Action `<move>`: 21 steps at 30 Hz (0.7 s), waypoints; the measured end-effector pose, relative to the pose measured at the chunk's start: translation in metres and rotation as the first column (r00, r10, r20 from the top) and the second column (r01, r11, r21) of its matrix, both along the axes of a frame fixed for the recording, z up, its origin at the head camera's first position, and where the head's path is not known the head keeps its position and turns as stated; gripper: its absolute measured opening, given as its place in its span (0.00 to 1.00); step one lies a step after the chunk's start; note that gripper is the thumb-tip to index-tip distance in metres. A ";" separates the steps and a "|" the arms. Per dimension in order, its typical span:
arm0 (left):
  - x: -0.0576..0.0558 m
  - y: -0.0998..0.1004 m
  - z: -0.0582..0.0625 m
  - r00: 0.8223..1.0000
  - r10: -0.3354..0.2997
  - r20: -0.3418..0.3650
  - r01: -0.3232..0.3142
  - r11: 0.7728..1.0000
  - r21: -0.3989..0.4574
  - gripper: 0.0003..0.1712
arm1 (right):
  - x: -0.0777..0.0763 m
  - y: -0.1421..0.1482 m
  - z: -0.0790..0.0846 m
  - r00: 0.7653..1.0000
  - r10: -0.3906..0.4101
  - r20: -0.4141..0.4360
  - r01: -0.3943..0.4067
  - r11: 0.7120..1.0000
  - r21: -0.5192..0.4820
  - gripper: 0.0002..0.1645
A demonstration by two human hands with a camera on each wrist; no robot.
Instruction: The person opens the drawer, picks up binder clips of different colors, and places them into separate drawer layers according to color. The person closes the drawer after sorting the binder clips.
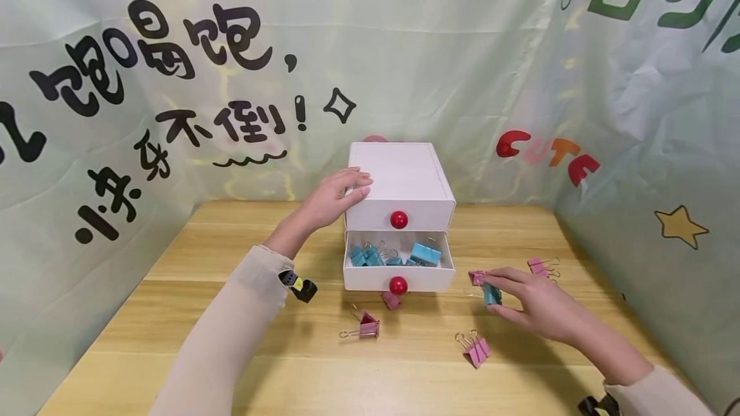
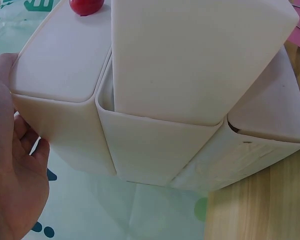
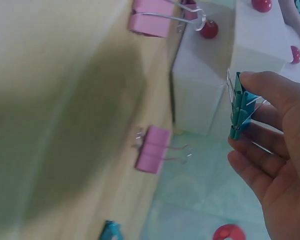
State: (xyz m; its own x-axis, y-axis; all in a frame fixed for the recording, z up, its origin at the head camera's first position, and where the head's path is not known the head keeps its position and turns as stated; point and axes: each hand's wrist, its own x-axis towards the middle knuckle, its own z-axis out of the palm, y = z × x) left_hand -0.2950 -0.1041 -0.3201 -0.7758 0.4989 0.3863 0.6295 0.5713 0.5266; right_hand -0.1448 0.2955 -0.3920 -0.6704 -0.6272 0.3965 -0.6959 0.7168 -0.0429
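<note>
My right hand is right of the drawer box, pinching a teal binder clip between thumb and fingers above the table. A pink binder clip appears just beyond its fingertips. My left hand rests on the top left edge of the white drawer box, fingers lying over the lid. Beneath the top compartment, a drawer with a red knob is pulled out. Several blue binder clips lie inside it.
Pink binder clips lie around the table: one front left, one front right, one at far right, and one partly under the open drawer. A blue clip shows low in the right wrist view. Printed cloth hangs behind.
</note>
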 end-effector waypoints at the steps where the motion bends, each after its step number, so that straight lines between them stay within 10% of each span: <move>1: 0.000 0.000 0.000 1.000 0.000 -0.002 0.000 1.000 -0.001 0.27 | -0.001 -0.002 0.003 1.000 0.013 -0.014 -0.013 1.000 0.008 0.31; 21: 0.002 0.000 0.000 1.000 0.003 -0.016 -0.003 1.000 0.000 0.27 | -0.005 -0.030 0.044 0.941 0.227 -0.252 -0.222 0.974 0.049 0.30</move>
